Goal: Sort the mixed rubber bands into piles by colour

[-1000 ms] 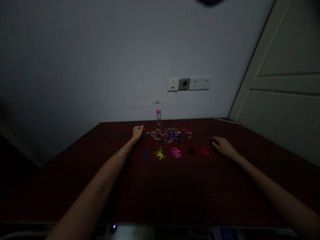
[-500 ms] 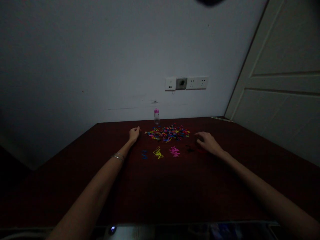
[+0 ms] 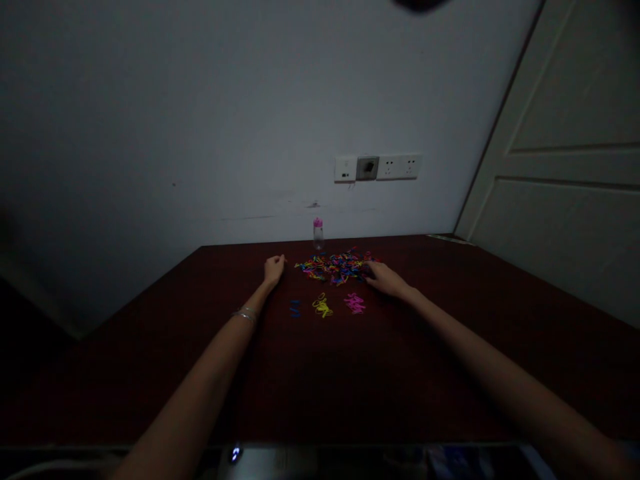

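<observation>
A mixed heap of small, many-coloured rubber bands lies toward the back of the dark red table. At the heap's right edge is my right hand, its thumb and fingers apart and the fingertips among the bands. My left hand rests left of the heap with curled fingers; anything inside it is hidden. Nearer to me are three small groups: a few blue bands, several yellow bands and several pink bands. The light is dim.
Behind the heap, a clear bottle with a pink top stands near the wall. Socket plates are set in the wall above. A pale panelled door is at the right. The table ends at a front edge near me.
My right hand has moved left and slightly forward to the heap's right edge. Dark and red bits right of the pink bands no longer show. The view has shifted slightly; my left hand stays put.
</observation>
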{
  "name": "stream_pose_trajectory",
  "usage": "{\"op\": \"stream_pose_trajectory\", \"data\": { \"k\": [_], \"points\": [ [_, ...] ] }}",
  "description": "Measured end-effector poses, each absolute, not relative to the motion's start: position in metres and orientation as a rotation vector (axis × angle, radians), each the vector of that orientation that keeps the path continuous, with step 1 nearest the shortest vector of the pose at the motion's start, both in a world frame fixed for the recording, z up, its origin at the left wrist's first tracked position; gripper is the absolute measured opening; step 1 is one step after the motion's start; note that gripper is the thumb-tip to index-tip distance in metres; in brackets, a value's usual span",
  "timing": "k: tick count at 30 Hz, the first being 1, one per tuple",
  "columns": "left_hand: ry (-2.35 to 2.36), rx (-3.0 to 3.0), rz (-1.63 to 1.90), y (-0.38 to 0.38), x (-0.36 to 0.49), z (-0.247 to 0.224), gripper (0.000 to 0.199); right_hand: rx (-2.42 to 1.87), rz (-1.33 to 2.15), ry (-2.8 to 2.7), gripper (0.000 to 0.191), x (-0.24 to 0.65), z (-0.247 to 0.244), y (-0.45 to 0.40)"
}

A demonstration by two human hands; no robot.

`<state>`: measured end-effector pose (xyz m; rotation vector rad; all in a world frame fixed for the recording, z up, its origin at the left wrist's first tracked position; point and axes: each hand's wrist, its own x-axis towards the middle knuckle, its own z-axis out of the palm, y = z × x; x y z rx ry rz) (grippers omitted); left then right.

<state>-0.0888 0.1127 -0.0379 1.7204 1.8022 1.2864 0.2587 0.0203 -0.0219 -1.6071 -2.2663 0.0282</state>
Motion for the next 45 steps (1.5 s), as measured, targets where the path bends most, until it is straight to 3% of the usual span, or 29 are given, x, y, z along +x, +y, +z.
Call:
{"op": "stream_pose_trajectory", "data": {
  "k": [15,26,34,39,45],
  "points": [
    [1.836,1.754,1.24,0.109,-0.087,-0.036,0.039,-1.657,0.074,-2.243,0.041,0.26,-0.018,0.016],
    [1.824,1.805,1.244,0.11,-0.087,-0.038,0.037,-1.128,0.391,-2.375,0.04,0.241,-0.003,-0.018],
    [1.822,1.82,1.247,0.109,-0.087,-0.037,0.036,-1.099,0.536,-2.415,0.035,0.234,0.006,-0.042],
    [1.814,1.811,1.252,0.108,-0.087,-0.038,0.035,-1.168,0.428,-2.356,0.032,0.25,0.006,-0.03],
    [1.839,1.821,1.228,0.107,-0.085,-0.036,0.032,-1.475,0.01,-2.184,0.03,0.306,-0.006,-0.007]
  ]
}}
